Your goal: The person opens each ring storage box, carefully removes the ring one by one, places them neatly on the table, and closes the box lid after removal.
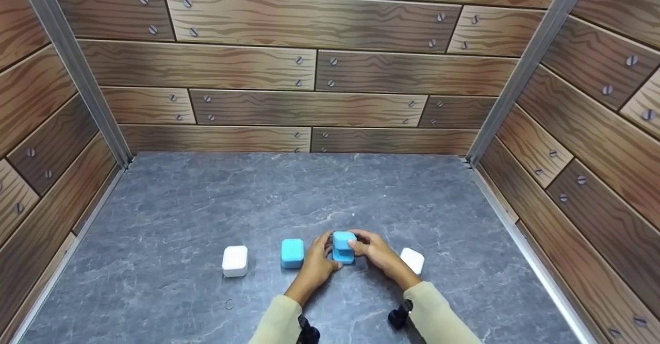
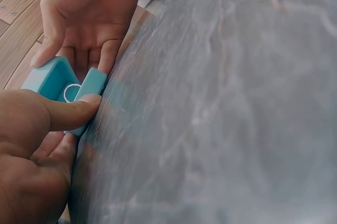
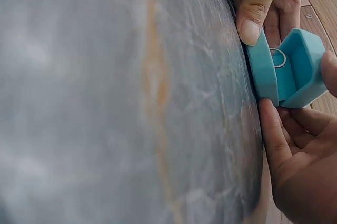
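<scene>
A turquoise ring box (image 1: 343,258) stands on the table between both hands, its lid (image 3: 314,58) tilted up from the base. Inside, a thin ring (image 3: 285,56) stands in the slot, in sight from both wrist views. My left hand (image 1: 318,265) holds the base from the left, thumb (image 2: 79,112) along its front edge. From the right, my right hand (image 1: 380,255) grips the lid with its thumb on top, while other fingers reach low beside the base. A second turquoise box (image 1: 292,253), closed, sits just left of my left hand.
Farther left is a white box (image 1: 235,261). Another white box (image 1: 412,260) lies partly behind the right forearm. A loose ring (image 1: 229,299) rests on the grey marbled table (image 1: 170,205) near the front left. Wood-patterned walls (image 1: 247,107) enclose the back and sides.
</scene>
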The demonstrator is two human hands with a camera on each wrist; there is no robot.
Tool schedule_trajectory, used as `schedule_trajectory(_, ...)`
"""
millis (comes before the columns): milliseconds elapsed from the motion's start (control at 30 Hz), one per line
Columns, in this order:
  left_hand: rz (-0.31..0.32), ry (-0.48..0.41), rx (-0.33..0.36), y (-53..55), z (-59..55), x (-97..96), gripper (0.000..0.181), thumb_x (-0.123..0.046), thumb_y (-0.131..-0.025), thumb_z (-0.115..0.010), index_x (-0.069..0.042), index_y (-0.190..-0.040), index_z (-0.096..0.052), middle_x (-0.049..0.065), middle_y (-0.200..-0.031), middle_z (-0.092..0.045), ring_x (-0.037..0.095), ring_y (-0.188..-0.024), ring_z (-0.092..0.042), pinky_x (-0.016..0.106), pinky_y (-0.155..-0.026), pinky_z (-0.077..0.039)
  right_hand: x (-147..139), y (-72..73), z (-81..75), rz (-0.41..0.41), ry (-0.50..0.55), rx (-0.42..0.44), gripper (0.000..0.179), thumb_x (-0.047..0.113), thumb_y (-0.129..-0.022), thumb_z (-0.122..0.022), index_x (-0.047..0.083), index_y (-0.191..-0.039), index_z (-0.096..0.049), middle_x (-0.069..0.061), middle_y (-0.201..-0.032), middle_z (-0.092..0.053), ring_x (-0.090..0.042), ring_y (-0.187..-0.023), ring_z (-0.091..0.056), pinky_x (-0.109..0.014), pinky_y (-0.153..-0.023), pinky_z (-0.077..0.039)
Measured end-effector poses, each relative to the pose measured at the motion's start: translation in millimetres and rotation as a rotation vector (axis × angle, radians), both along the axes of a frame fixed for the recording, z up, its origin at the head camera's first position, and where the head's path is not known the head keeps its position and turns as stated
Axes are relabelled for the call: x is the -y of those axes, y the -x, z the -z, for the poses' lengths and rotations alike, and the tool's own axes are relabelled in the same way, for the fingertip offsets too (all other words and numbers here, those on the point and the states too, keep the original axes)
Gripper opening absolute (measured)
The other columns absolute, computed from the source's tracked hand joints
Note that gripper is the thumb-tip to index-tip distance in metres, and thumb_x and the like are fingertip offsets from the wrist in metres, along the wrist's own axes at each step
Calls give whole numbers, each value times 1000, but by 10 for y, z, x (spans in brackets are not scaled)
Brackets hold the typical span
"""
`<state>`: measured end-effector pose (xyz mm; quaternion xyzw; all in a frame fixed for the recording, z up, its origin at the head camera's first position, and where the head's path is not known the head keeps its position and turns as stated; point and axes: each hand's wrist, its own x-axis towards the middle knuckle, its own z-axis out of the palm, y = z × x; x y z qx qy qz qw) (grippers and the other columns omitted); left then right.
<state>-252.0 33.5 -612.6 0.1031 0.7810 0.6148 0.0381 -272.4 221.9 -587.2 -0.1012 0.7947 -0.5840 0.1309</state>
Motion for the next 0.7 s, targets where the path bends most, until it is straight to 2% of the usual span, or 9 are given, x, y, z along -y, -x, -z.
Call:
schedule_trajectory(167,8,-3,12,-13,-19,13,86,22,-74,-72,5,-150,-38,27,-143,-45,41,-137,-48,42,-113,-43,21,22,-19,18,6,40,56,31,-102,-59,-8,-141,-51,-22,-134,-60,-18,-109,-64,-39,-91,-58)
schedule_trajectory(300,20,7,13,-8,-25,31,86,20,-76,-72,4,-152,-35,26,-145,-44,40,-137,-47,41,-114,-42,37,39,-35,37,-3,53,58,35,-102,-57,-7,-142,-51,-21,-132,-63,-18,-107,-66,-40,-91,-58)
schedule_trajectory(433,25,8,-11,-3,-17,35,88,22,-75,-72,5,-153,-34,26,-142,-45,41,-136,-48,41,-114,-42,46,65,-35,44,14,53,58,36,-103,-55,-10,-138,-53,-15,-113,-69,-15,-93,-67,-36,-86,-60)
schedule_trajectory(533,25,-5,-12,0,-6,27,89,23,-73,-71,5,-152,-35,26,-139,-47,41,-136,-48,41,-114,-42,40,83,-22,56,28,59,57,38,-103,-55,-10,-134,-57,-8,-95,-67,-13,-84,-64,-32,-81,-61)
schedule_trajectory(600,22,-8,-4,1,-2,22,90,23,-72,-71,5,-152,-35,25,-138,-48,40,-136,-48,40,-114,-42,33,90,-6,71,38,63,57,39,-102,-57,-9,-133,-57,-6,-91,-65,-12,-83,-64,-31,-79,-61)
schedule_trajectory(700,19,-5,4,-3,2,16,90,23,-72,-71,4,-153,-35,25,-138,-49,40,-136,-48,40,-114,-42,17,81,14,90,53,65,61,37,-100,-60,-11,-137,-53,-6,-93,-65,-12,-84,-64,-31,-79,-61)
